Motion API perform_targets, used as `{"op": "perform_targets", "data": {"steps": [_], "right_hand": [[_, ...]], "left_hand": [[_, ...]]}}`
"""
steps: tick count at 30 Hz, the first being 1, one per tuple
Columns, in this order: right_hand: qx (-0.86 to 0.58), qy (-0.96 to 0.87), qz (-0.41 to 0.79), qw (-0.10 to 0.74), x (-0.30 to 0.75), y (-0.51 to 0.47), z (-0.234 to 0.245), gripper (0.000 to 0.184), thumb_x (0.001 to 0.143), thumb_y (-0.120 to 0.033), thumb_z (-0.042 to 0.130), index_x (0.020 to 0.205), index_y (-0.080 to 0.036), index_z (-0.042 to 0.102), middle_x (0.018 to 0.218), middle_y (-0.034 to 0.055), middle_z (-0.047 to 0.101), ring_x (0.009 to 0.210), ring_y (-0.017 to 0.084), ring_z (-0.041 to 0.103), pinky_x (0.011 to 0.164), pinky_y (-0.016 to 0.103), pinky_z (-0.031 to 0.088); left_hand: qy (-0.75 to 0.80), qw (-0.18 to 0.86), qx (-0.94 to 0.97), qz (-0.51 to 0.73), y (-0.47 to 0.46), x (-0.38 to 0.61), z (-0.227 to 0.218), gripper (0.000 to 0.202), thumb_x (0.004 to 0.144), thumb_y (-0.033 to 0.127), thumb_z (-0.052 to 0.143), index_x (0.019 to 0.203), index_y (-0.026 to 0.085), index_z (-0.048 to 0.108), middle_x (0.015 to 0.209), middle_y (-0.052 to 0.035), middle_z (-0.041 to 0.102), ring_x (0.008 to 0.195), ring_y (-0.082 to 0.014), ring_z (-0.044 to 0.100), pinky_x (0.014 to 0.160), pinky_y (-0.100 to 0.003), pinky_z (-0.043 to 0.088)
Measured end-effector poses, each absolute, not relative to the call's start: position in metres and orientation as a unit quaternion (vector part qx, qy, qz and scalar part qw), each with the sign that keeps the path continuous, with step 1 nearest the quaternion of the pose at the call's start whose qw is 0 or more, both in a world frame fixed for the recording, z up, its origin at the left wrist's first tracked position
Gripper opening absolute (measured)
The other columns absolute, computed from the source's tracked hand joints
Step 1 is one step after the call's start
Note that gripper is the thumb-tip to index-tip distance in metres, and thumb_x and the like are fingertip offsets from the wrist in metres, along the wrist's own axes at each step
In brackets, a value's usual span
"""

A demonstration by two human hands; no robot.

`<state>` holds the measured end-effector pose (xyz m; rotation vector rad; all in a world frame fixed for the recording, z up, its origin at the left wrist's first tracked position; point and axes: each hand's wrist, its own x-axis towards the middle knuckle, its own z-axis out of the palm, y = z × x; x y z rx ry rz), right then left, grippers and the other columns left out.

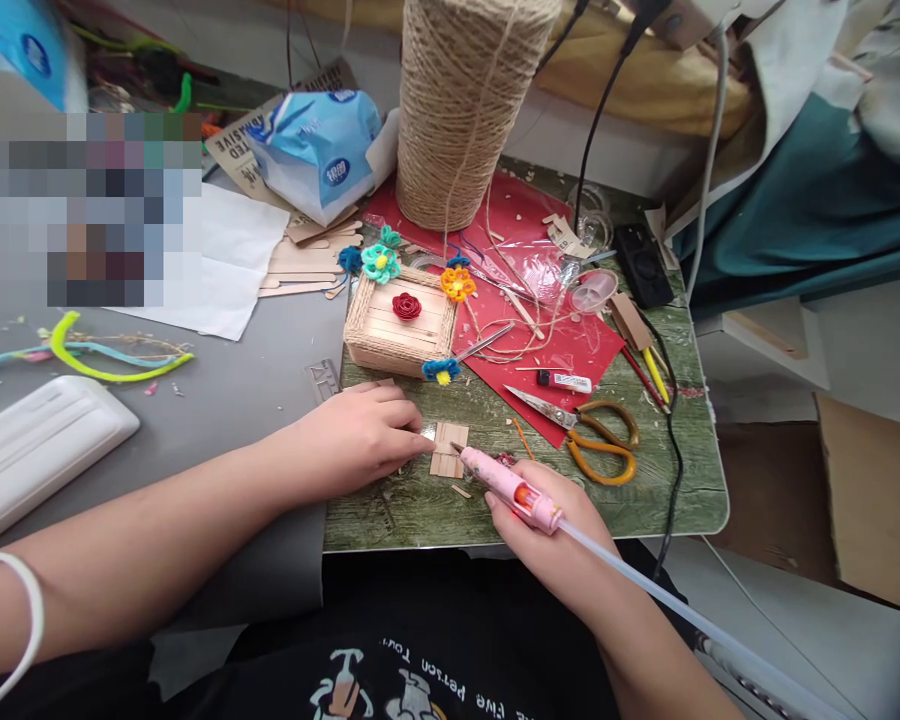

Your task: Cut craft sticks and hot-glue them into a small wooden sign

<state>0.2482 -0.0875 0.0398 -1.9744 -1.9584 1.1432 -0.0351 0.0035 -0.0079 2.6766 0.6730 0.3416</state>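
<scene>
One left hand (367, 430) lay palm down near frame center, fingers loosely together, tips at the left edge of a small wooden square (444, 467); likely steadying it. From my end I couldn't tell whether it pinched or just pressed. The square sat flat on the counter (637, 507), just below center, near the front edge, probably for easy reach. Right hand (544, 545), lower right of center, was wrapped around a pink glue gun (504, 483), nozzle angled left at the square; I'd judge that grip was for fine aim. Long glue stick (630, 571) trailed out behind. Flower-trimmed box (397, 345) stood just above the left hand, seemingly set back for working room. Scissors (604, 440) lay right of center, handles rightward, presumably within grabbing range.
</scene>
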Motion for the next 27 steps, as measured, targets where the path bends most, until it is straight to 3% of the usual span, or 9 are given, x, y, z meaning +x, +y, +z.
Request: {"op": "perform_targets", "data": {"steps": [17, 27], "right_hand": [[-0.674, -0.643, 0.362, 0.028, 0.2446, -0.0793, 0.0445, 0.028, 0.093, -0.033, 0.06, 0.07, -0.023, 0.048, 0.067, -0.0038, 0.053, 0.06, 0.013, 0.053, 0.057, 0.026, 0.038], [-0.679, -0.641, 0.355, 0.048, 0.2423, -0.0823, 0.0427, 0.028, 0.093, -0.034, 0.06, 0.069, -0.023, 0.05, 0.065, -0.0033, 0.053, 0.058, 0.013, 0.054, 0.056, 0.026, 0.039]], "left_hand": [[0.239, 0.178, 0.945, 0.132, 0.0035, -0.0353, -0.0062, 0.026, 0.102, 0.023, 0.061, 0.122, 0.029, 0.075, 0.106, -0.0048, 0.073, 0.093, -0.0206, 0.06, 0.084, -0.035, 0.045], [0.236, 0.18, 0.946, 0.134, 0.0034, -0.0358, -0.0087, 0.025, 0.102, 0.023, 0.06, 0.122, 0.029, 0.075, 0.107, -0.0055, 0.072, 0.093, -0.0209, 0.059, 0.086, -0.036, 0.046]]}}
